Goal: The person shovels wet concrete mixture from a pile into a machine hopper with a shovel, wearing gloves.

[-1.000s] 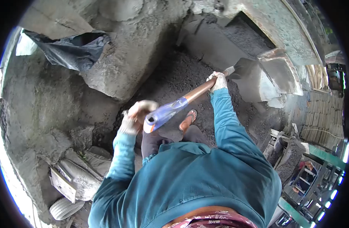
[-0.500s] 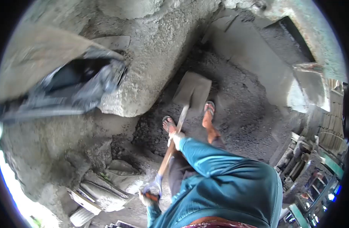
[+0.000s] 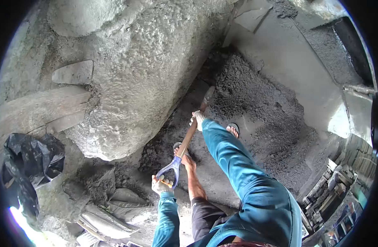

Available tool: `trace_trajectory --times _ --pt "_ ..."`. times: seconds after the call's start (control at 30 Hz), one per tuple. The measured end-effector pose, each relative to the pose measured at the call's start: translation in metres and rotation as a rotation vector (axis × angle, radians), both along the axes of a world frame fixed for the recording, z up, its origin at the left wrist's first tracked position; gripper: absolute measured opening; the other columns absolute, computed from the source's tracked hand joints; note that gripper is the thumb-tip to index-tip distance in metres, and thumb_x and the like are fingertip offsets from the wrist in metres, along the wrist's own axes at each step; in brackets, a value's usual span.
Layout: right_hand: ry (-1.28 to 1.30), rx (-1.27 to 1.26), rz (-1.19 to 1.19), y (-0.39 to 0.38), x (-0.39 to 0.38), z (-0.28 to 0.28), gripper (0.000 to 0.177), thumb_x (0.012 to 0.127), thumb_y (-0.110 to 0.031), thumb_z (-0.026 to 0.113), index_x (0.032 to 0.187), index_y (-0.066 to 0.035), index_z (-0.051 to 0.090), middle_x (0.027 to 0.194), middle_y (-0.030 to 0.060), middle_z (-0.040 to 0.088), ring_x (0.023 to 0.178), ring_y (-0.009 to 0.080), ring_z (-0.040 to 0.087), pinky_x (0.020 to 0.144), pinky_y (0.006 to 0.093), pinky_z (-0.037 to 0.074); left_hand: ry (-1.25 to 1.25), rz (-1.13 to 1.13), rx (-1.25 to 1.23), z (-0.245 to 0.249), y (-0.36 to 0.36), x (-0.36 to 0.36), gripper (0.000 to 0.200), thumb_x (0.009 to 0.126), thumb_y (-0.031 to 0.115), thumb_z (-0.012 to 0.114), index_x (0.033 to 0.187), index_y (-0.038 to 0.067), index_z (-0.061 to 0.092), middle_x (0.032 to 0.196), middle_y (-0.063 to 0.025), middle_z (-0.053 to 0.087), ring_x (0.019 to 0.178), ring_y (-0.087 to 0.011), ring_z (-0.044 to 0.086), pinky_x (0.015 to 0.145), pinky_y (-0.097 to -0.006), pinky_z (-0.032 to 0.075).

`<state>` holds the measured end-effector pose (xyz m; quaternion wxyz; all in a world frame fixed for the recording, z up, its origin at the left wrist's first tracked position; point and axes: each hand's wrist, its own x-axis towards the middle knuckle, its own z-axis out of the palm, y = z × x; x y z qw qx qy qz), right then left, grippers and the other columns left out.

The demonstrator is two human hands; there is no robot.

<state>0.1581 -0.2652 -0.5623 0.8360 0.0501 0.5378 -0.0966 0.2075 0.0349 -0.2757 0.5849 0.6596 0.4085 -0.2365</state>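
A shovel (image 3: 189, 138) with a wooden shaft and a blue-and-orange D-grip slants across the middle of the head view. Around the D-grip, my gloved left hand (image 3: 162, 185) is closed. My gloved right hand (image 3: 198, 119) wraps the shaft lower down, near the blade end. That end reaches the edge of a dark grey heap of granular material (image 3: 254, 94). The blade itself is hard to make out against the dark ground. My sandalled feet stand on either side of the shaft, one foot (image 3: 233, 130) close to the heap.
A large, rough grey rock-like mass (image 3: 152, 70) rises on the left. Crumpled black plastic (image 3: 36, 158) lies beside wooden boards (image 3: 40, 107). To the right stand a smooth grey sloping panel (image 3: 287, 57) and stacked debris (image 3: 329, 189). Sacks (image 3: 106, 222) lie at lower left.
The shovel's lower end has moved to the heap's edge; its blade, face-up and plain before, is now hard to see. Both hands have shifted up in the view, keeping their grip.
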Motion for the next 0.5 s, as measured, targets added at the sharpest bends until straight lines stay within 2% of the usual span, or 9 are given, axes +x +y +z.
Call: trace_trajectory --times 0.03,0.07,0.13,0.2,0.27,0.3,0.33,0.4,0.5 --pt "0.005 0.01 -0.039 0.01 -0.002 0.003 0.008 0.091 -0.02 0.061 0.095 -0.015 0.055 0.065 0.0066 0.053 0.051 0.0264 0.052 0.051 0.0489 0.046 -0.006 0.024 0.015 0.002 0.008 -0.001 0.02 0.098 0.049 0.053 0.108 0.031 0.055 0.065 0.0055 0.054 0.045 -0.0146 0.045 0.04 -0.0353 0.035" --pt "0.0 0.0 -0.056 0.016 -0.002 0.011 0.008 0.091 -0.019 0.061 0.096 -0.015 0.056 0.066 0.0062 0.053 0.051 0.026 0.053 0.051 0.0484 0.047 -0.035 0.011 0.017 0.009 0.008 0.0 0.02 0.1 0.046 0.051 0.098 0.026 0.055 0.061 0.0027 0.052 0.043 -0.0157 0.045 0.039 -0.0345 0.036" --pt "0.006 -0.018 -0.089 0.029 -0.012 0.037 0.009 0.09 -0.018 0.061 0.098 -0.014 0.057 0.067 0.0055 0.053 0.053 0.0252 0.054 0.052 0.0472 0.048 -0.078 -0.012 0.021 0.029 0.011 -0.006 0.037 0.102 0.04 0.046 0.076 0.014 0.055 0.054 -0.0027 0.05 0.041 -0.0179 0.044 0.037 -0.0328 0.036" --pt "0.046 -0.025 -0.105 0.036 -0.021 0.072 0.011 0.09 -0.018 0.063 0.098 -0.013 0.058 0.069 0.0045 0.055 0.055 0.024 0.056 0.052 0.0449 0.048 0.009 -0.009 0.087 0.048 0.019 -0.004 0.054 0.1 0.053 0.045 0.068 0.011 0.055 0.051 -0.0039 0.046 0.043 -0.0205 0.044 0.041 -0.0353 0.035" --pt "0.087 0.022 -0.098 0.039 -0.037 0.106 0.015 0.086 -0.012 0.066 0.095 -0.012 0.055 0.07 0.0049 0.054 0.056 0.0226 0.057 0.053 0.0444 0.05 0.106 -0.074 0.068 0.042 0.064 0.003 0.061 0.097 0.06 0.045 0.065 0.009 0.055 0.05 -0.0036 0.044 0.042 -0.0214 0.042 0.043 -0.0355 0.035" --pt "0.028 0.042 -0.194 0.047 -0.049 0.118 0.016 0.086 -0.011 0.066 0.097 -0.011 0.054 0.072 0.0063 0.055 0.058 0.0233 0.057 0.054 0.0444 0.05 0.082 -0.097 0.042 0.062 0.055 0.001 0.064 0.097 0.063 0.044 0.064 0.01 0.054 0.049 -0.0032 0.043 0.042 -0.0207 0.041 0.042 -0.035 0.035" --pt "0.078 0.014 -0.199 0.047 -0.061 0.147 0.016 0.086 -0.01 0.065 0.097 -0.011 0.055 0.075 0.0061 0.055 0.06 0.0233 0.057 0.055 0.0442 0.051 0.117 -0.121 -0.018 0.057 0.077 0.007 0.064 0.097 0.064 0.043 0.063 0.01 0.053 0.049 -0.0037 0.043 0.041 -0.0207 0.041 0.041 -0.0349 0.034" --pt "0.134 -0.019 -0.29 0.055 -0.091 0.175 0.013 0.089 -0.013 0.068 0.096 -0.011 0.056 0.07 0.0044 0.055 0.055 0.022 0.056 0.053 0.0417 0.05 0.087 -0.234 0.037 0.076 0.072 0.01 0.065 0.097 0.064 0.043 0.063 0.01 0.052 0.048 -0.0047 0.044 0.04 -0.0213 0.041 0.04 -0.036 0.034" --pt "0.143 -0.039 -0.458 0.06 -0.159 0.212 0.014 0.092 -0.012 0.065 0.092 -0.013 0.051 0.075 0.0031 0.053 0.06 0.021 0.055 0.055 0.042 0.051 0.099 -0.447 0.113 0.101 0.041 0.008 0.061 0.096 0.062 0.046 0.065 0.01 0.052 0.048 -0.0048 0.046 0.04 -0.0238 0.046 0.038 -0.0397 0.038"
